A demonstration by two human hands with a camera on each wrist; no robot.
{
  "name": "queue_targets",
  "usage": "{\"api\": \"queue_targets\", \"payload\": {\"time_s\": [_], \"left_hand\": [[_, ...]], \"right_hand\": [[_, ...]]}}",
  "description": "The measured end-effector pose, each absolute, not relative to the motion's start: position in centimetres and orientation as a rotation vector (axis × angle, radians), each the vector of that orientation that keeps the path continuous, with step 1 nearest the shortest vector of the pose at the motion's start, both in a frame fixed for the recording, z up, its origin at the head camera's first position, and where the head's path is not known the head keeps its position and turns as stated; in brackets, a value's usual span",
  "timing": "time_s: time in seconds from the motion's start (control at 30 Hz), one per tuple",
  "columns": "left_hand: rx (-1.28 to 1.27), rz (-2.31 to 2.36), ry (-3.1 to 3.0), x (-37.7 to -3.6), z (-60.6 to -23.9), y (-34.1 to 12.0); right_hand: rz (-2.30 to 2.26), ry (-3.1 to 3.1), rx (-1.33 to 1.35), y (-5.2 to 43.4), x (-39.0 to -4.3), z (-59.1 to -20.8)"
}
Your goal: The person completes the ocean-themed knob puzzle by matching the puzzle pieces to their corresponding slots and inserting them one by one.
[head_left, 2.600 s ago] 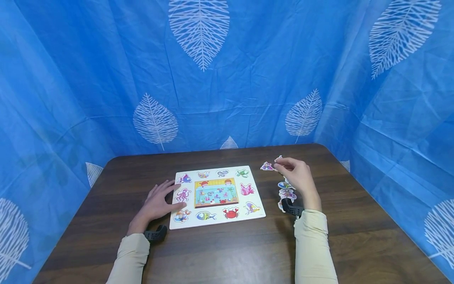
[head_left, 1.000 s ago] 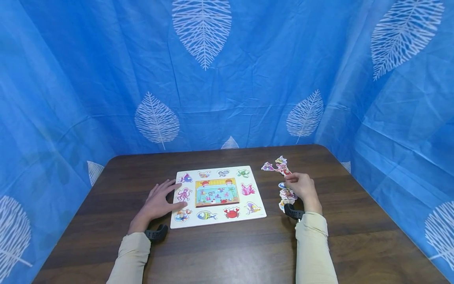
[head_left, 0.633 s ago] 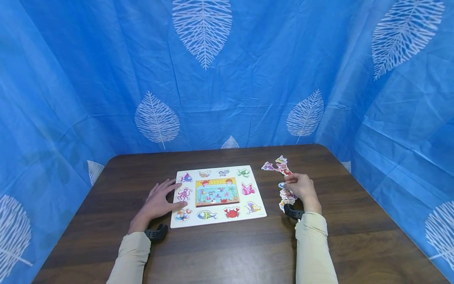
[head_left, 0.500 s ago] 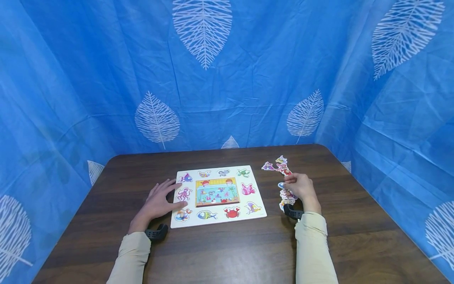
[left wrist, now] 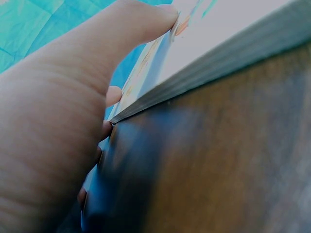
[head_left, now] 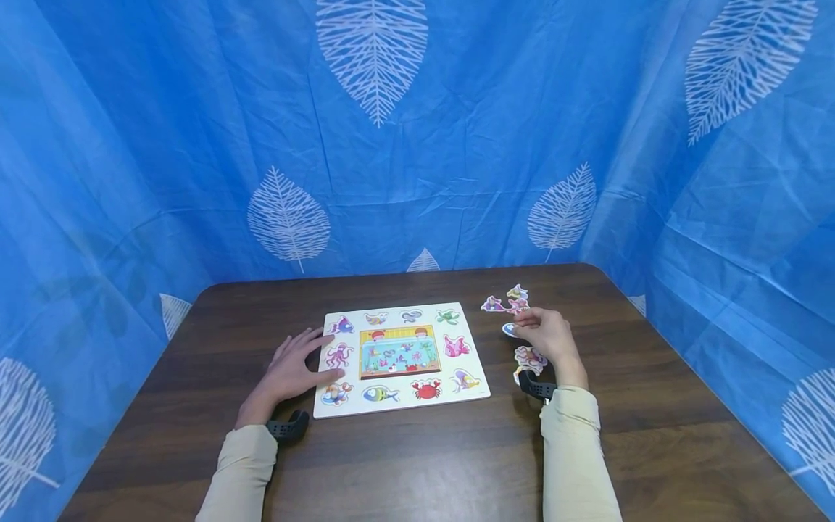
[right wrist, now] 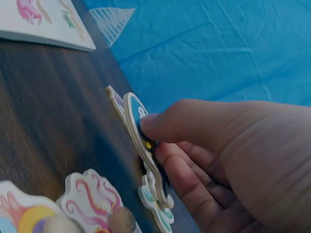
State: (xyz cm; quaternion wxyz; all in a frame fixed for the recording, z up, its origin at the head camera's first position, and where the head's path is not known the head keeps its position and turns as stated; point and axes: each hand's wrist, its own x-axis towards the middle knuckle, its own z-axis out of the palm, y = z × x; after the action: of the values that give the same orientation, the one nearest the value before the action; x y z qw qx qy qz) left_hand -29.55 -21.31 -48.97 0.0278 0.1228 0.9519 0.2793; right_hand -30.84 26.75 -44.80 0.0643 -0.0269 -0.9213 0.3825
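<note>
A: In the head view, what are the hands doing?

B: The left hand [head_left: 290, 373] lies flat, fingers straight, on the left edge of the puzzle board [head_left: 399, 359], which sits on the dark wooden table [head_left: 417, 464]. The right hand [head_left: 546, 339] is raised just off the table to the right of the board, pinching a small blue puzzle piece [head_left: 509, 330]. Its picture is too small to make out.

A: Anything near it?

B: Loose pieces [head_left: 505, 301] lie beyond the hand; two more pieces [head_left: 528, 359] are partly hidden under the wrist.

A: And the left wrist view?

B: Very close and blurred. The left hand [left wrist: 58, 126] fills the left side, thumb over the board [left wrist: 218, 53] edge; the other fingers are mostly hidden behind it.

A: The right wrist view?

B: The right hand [right wrist: 228, 155] grips the blue piece [right wrist: 141, 131] edge-on, thumb on its face, fingers curled behind. Another piece just behind it is mostly covered. A pink piece [right wrist: 95, 199] lies on the table below, and the board's corner [right wrist: 43, 24] is cut off at top left.
</note>
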Motion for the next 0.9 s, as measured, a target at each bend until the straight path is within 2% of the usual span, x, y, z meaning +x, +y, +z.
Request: {"api": "queue_targets", "payload": {"time_s": [0.9], "left_hand": [[0.401, 0.831, 2.960, -29.9, -49.0, -21.5]], "right_hand": [[1.188, -2.816, 0.258, 23.2, -31.5, -43.0]]}}
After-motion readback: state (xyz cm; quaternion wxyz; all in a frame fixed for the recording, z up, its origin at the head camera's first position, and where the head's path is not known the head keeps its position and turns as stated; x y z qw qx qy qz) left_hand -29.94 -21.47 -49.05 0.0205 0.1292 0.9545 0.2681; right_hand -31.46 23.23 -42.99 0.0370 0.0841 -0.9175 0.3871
